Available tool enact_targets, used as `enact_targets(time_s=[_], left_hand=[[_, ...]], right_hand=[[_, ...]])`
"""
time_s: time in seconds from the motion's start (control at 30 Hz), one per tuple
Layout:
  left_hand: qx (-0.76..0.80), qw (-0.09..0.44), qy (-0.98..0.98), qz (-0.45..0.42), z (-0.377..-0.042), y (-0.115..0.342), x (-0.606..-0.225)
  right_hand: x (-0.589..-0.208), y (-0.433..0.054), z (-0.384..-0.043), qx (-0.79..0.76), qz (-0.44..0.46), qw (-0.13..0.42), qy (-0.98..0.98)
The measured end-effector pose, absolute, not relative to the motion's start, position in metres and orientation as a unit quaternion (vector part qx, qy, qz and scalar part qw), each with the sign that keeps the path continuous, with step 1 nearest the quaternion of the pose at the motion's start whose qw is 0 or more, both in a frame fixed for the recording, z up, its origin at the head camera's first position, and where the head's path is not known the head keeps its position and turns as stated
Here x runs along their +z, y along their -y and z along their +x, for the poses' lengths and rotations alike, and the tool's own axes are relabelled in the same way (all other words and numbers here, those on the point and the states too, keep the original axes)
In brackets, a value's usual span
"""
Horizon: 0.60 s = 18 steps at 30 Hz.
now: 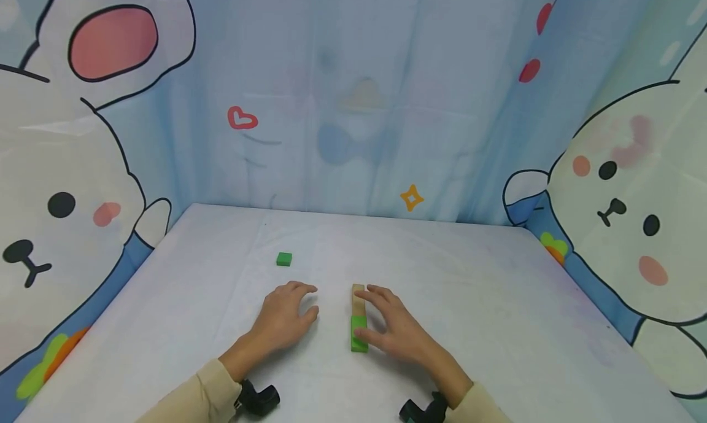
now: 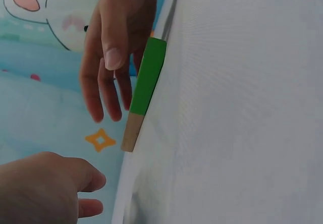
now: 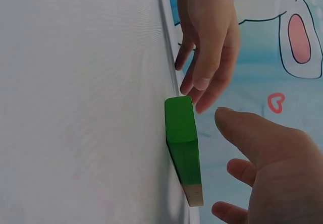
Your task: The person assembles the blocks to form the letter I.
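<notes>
A green block (image 1: 359, 344) and a plain wooden block (image 1: 358, 306) lie end to end on the table, the wooden one farther from me. My right hand (image 1: 394, 325) hovers just right of them, fingers loosely bent and thumb apart; its fingertips overlap the blocks in the head view. In the right wrist view a gap shows between the thumb (image 3: 234, 125) and the green block (image 3: 181, 128). To the left of the blocks is my left hand (image 1: 284, 315), relaxed, thumb and fingers spread around air. Neither hand holds anything.
A small green block (image 1: 284, 259) lies farther back on the white-covered table (image 1: 486, 300), beyond my left hand. Behind the table hangs a blue curtain (image 1: 309, 73) with printed cartoon animals. Black wrist devices (image 1: 258, 399) sit at both sleeves.
</notes>
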<state>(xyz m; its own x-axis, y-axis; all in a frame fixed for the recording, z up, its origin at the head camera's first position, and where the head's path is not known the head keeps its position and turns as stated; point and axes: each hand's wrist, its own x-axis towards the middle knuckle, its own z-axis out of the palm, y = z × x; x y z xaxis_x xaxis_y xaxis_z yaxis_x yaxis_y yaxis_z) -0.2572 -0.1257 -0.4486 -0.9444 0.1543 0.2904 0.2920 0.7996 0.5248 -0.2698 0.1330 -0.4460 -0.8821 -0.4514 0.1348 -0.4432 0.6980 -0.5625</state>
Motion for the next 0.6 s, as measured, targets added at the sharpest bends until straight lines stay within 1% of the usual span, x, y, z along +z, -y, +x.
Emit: enact_targets(time_s=[0.27,0.5,0.6], left_hand=[[-0.309,0.116,0.941,-0.079,-0.27,0.144,-0.455],[-0.295,0.135,0.943,-0.077,-0.275,0.154,-0.456],[-0.293,0.134,0.944,-0.067,-0.277,0.158,-0.455]], right_hand=[[-0.451,-0.134,-0.268,-0.308,-0.239,0.009,-0.921],[-0.453,-0.137,-0.269,-0.304,-0.244,0.011,-0.921],[-0.454,-0.137,-0.27,-0.305,-0.249,0.014,-0.919]])
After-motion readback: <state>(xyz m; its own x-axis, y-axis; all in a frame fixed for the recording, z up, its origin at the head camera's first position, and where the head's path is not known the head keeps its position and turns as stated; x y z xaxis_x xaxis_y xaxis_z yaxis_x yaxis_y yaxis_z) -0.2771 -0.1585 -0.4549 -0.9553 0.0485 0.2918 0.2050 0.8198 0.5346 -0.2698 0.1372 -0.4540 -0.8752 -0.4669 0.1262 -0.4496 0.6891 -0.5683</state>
